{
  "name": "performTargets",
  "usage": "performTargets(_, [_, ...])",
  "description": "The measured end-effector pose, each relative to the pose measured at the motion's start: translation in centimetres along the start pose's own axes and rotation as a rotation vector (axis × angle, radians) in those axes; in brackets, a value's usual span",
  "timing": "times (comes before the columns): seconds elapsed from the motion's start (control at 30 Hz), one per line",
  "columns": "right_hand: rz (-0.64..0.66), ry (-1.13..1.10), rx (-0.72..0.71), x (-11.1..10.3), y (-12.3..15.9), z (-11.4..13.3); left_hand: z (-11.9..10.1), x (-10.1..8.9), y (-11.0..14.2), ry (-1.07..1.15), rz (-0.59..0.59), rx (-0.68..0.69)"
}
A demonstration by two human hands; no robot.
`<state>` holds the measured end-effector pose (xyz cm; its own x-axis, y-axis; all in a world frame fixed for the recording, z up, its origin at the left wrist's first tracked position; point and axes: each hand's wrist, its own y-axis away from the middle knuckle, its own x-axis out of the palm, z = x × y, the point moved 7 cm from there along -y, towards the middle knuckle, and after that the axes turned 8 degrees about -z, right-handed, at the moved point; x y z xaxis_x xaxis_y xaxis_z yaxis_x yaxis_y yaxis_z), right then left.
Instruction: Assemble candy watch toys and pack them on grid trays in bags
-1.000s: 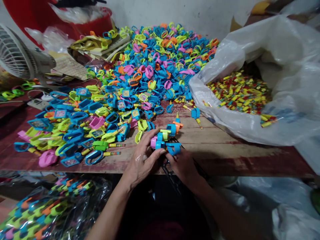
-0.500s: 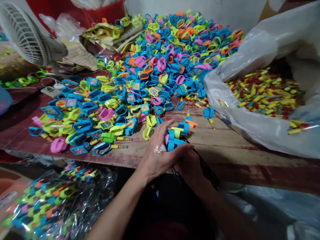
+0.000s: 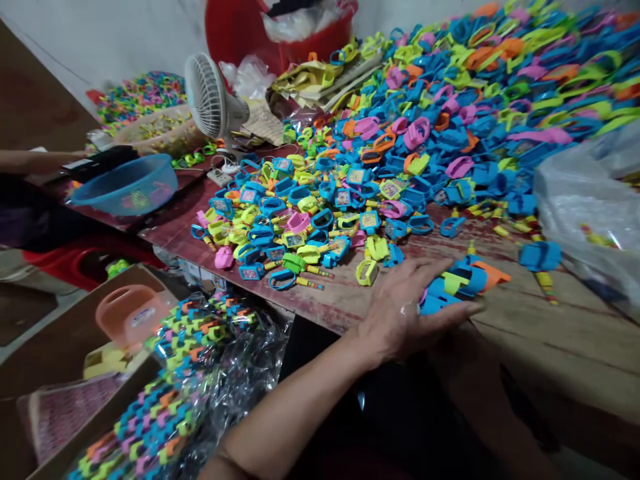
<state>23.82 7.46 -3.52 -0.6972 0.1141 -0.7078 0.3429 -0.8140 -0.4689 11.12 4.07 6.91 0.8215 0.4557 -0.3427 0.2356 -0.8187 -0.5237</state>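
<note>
My left hand [image 3: 400, 310] is curled round a bunch of plastic toy watches [image 3: 454, 283] in blue, yellow-green and orange, its thumb and fingers along their sides. Just beneath it, in shadow, is my right hand [image 3: 457, 353]; its fingers are hidden behind the left hand and the watches. A loose blue toy watch [image 3: 540, 255] with a candy-filled tube lies to the right. Left of my hands, several toy watches with printed square faces and tubes spread over the table, near a yellow-green one [image 3: 367, 272].
A large heap of toy watches [image 3: 450, 120] rises against the wall. A white plastic bag [image 3: 580, 193] stands at the right, a fan [image 3: 207, 97] and blue basin [image 3: 127, 187] at the left. Below the table edge sit clear bags of watches [image 3: 165, 400]. Another person's arm [image 3: 30, 161] shows far left.
My view has swung left, bringing in the basin and the other person's arm. The left hand has closed further over the bunch of toy watches, and the right hand has become mostly hidden.
</note>
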Motion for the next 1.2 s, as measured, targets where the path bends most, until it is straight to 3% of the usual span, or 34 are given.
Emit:
performTargets(0.07, [0.013, 0.075, -0.049, -0.4, -0.4, 0.5, -0.8, -1.4, 0.2, 0.002, -0.031, 0.063])
performTargets(0.13, [0.005, 0.149, -0.082, -1.6, -0.4, 1.0, -0.8, -4.1, 0.9, -0.027, -0.103, 0.095])
performTargets(0.27, [-0.076, 0.182, -0.179, -5.6, 1.4, 2.9, 3.3, -13.6, 4.5, -0.277, -0.454, -0.078])
performTargets(0.37, [0.025, 0.029, -0.398, -5.9, 3.0, 7.6, 7.0, -20.4, 8.4, -0.559, -0.677, -0.211])
performTargets(0.43, [0.046, -0.110, -0.476, -4.6, 2.8, 11.6, 8.4, -23.0, 10.0, -0.726, -0.737, -0.203])
performTargets(0.5, [0.026, -0.152, -0.509, -1.9, 1.5, 15.3, 9.5, -23.9, 10.3, -0.812, -0.685, -0.183])
performTargets(0.6, [0.102, -0.070, -0.465, 4.2, -1.3, 18.6, 10.8, -23.2, 9.6, -0.886, -0.477, -0.184])
performTargets(0.7, [0.218, 0.084, -0.448, 9.4, -2.8, 19.6, 11.8, -22.6, 9.1, -1.018, -0.299, -0.246])
performTargets(0.77, [0.251, 0.157, -0.473, 11.2, -2.9, 19.7, 12.1, -22.5, 9.1, -1.073, -0.250, -0.286])
performTargets(0.9, [0.283, 0.142, -0.508, 11.2, -2.6, 19.4, 12.1, -22.2, 9.0, -1.086, -0.243, -0.351])
performTargets(1.07, [0.252, 0.179, -0.394, 9.7, -4.5, 18.1, 11.4, -21.7, 8.8, -1.111, -0.247, -0.428])
performTargets(1.2, [0.359, 0.267, -0.382, 10.9, -5.4, 17.7, 11.1, -22.2, 8.9, -1.123, -0.319, -0.429])
